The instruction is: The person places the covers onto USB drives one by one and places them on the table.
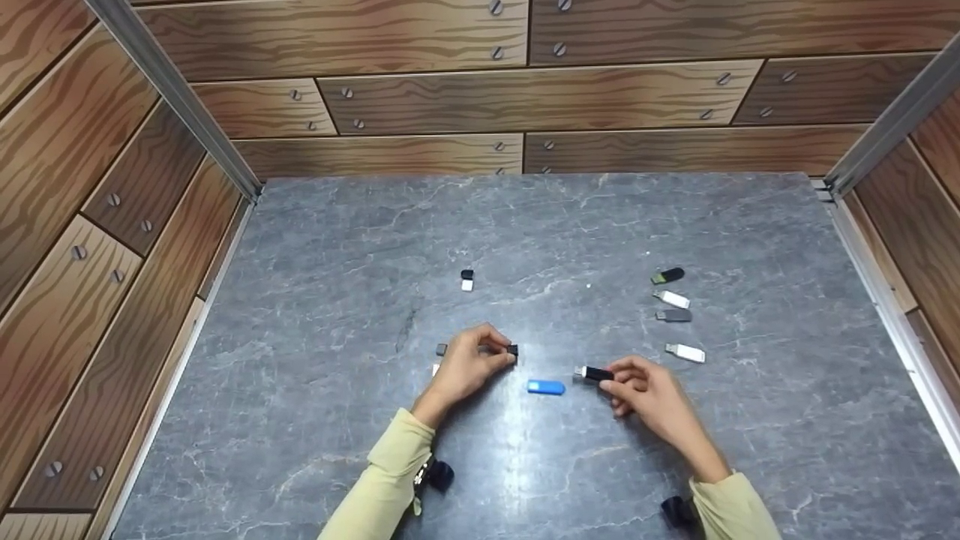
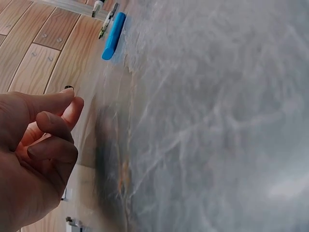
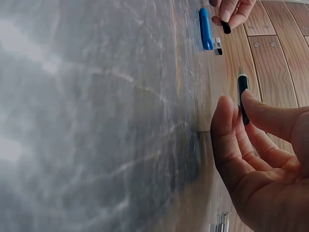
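Note:
My left hand [image 1: 466, 365] pinches a small black cap [image 1: 513, 350] between thumb and fingertips, and the cap also shows in the right wrist view. Across from it, my right hand [image 1: 651, 394] holds a black USB stick [image 3: 244, 94] by its rear end, with the bare metal plug pointing left toward the cap. Cap and stick are apart. On the table between the hands lies a blue USB stick [image 1: 546, 387]. Partly hidden behind the left hand are a dark cap [image 1: 442, 349] and a white piece [image 1: 436, 369].
At the right lie several USB sticks with plugs bare: a black and green one [image 1: 667, 275], a white one [image 1: 673, 300], a grey one [image 1: 674, 316] and another white one [image 1: 685, 352]. Small black and white caps [image 1: 467, 280] lie farther back. Wood-patterned walls [image 1: 420, 105] enclose the grey table [image 1: 337, 247].

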A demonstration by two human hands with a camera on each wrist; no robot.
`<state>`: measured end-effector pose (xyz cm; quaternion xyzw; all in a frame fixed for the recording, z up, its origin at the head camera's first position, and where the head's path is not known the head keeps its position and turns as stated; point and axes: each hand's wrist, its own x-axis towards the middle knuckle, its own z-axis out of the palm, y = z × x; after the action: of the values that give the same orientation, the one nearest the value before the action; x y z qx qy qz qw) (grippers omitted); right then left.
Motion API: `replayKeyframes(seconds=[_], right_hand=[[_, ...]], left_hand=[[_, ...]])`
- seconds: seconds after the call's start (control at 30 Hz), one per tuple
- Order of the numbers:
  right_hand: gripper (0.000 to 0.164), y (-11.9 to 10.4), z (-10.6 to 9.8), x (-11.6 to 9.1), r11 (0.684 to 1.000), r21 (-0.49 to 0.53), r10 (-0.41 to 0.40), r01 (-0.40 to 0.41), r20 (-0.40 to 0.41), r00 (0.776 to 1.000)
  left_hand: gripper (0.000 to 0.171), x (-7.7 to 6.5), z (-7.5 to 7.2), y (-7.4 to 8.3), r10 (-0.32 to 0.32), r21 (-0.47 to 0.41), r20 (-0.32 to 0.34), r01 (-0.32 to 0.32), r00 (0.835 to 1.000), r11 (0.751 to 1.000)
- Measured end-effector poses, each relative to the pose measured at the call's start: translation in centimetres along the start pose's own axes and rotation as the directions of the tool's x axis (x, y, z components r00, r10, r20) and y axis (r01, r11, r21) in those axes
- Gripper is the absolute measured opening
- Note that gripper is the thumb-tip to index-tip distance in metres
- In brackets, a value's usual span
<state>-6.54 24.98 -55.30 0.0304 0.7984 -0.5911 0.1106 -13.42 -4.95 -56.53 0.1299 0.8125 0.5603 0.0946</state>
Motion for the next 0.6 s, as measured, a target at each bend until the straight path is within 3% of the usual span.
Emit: replayKeyframes(seconds=[0.37,0.6], right_hand=[[0.031,0.0,0.5,0.8,0.998,0.018,-0.06,0.059,0.048,0.997],[0.031,0.0,0.9,1.2,0.998,0.043,-0.058,0.055,0.061,0.996]], left_hand=[[0.018,-0.2,1.0,-0.2,-0.027,-0.016,0.013,0.027,1.0,1.0],[0.016,-0.3,1.2,-0.2,-0.024,0.038,0.037,0.023,0.999,0.999]])
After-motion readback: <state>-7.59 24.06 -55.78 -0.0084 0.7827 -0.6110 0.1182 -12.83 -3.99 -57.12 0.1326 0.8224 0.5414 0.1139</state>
